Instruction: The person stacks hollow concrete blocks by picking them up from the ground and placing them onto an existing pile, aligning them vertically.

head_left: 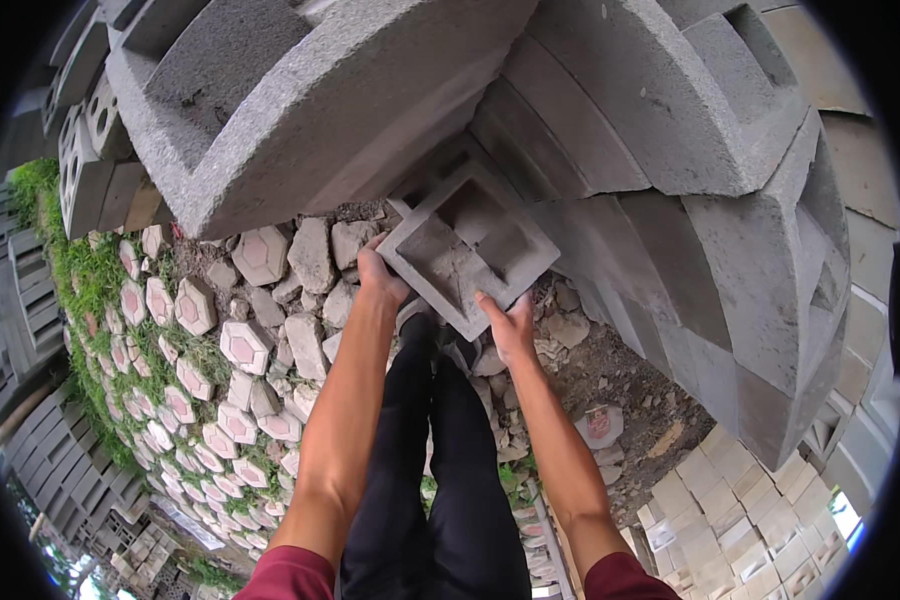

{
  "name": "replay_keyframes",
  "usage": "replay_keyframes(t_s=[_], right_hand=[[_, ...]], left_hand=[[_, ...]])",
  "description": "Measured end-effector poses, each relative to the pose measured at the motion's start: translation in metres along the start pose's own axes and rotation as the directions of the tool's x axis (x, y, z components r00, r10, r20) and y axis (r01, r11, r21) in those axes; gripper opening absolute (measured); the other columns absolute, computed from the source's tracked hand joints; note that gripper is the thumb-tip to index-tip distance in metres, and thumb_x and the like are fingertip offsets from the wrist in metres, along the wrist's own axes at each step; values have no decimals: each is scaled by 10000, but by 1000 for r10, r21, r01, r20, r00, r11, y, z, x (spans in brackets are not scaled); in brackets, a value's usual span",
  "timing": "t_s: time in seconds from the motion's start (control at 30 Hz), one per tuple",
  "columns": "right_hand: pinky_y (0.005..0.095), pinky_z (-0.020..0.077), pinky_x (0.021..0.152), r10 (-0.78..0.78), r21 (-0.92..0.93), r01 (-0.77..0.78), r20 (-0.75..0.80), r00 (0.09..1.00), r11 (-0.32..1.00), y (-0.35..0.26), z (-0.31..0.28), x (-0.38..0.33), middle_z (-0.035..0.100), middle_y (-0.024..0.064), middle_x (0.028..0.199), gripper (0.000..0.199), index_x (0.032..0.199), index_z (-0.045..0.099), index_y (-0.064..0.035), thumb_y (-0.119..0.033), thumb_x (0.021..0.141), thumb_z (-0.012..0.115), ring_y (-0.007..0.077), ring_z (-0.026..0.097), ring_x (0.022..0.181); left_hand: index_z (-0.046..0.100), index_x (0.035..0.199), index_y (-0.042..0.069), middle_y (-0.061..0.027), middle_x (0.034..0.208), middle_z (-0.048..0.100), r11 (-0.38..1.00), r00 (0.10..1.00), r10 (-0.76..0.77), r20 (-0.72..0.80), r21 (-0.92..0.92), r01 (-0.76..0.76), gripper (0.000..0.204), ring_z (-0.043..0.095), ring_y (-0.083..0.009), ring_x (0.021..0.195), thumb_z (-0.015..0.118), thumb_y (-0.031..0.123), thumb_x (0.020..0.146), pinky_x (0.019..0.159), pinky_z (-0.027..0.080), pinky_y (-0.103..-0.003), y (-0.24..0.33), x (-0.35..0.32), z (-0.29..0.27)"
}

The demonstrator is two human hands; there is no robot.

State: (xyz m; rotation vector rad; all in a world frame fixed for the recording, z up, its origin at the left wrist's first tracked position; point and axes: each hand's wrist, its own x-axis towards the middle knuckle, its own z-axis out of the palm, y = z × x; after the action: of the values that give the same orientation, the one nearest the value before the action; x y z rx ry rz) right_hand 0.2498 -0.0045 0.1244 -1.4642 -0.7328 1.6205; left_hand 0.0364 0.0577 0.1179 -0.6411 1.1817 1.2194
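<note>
Both my hands grip a grey hollow concrete block [479, 268] with two open cavities facing up. My left hand [381, 272] is closed on its left corner, with the fingers partly hidden behind the block. At the near right side my right hand [511, 328] holds it, thumb over the rim and the other fingers out of sight underneath. Just beyond the held block, part of another grey block [432, 172] shows low down between the stacks. Whether the held block touches it, I cannot tell.
Tall concrete block stacks rise close by at the far left [370, 90] and the right [670, 250]. Broken stones [310, 255] and hexagonal pavers [245, 345] with grass lie on the left. Loose dirt [650, 430] and pale stacked blocks [740, 510] are at the lower right.
</note>
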Motion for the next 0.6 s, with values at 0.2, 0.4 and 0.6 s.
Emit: replay_keyframes(t_s=[0.2,0.4,0.6], right_hand=[[370,406,1015,-43,-97,43,3,999,994,33,4,51,457,187,1336,749,1379,322,49,-83,787,761,238,474,1202],[366,394,1032,-64,4,64,-2,998,998,39,12,69,455,183,1351,784,1404,294,57,-101,797,764,233,469,1214],[368,387,1034,-103,16,104,-42,994,994,40,17,82,466,184,1345,742,1385,333,51,-126,807,763,239,475,1206]], left_hand=[[559,1275,13,-174,1297,588,994,995,104,11,-36,-104,524,529,-354,1209,285,338,969,1083,365,-498,-1,40,12],[595,1207,17,-155,1233,626,984,984,173,31,-45,-172,465,580,-337,1132,308,290,962,1018,437,-488,6,61,18],[612,1180,36,-138,1193,648,974,977,215,10,-78,-213,432,602,-331,1093,337,282,956,986,460,-486,8,69,30]])
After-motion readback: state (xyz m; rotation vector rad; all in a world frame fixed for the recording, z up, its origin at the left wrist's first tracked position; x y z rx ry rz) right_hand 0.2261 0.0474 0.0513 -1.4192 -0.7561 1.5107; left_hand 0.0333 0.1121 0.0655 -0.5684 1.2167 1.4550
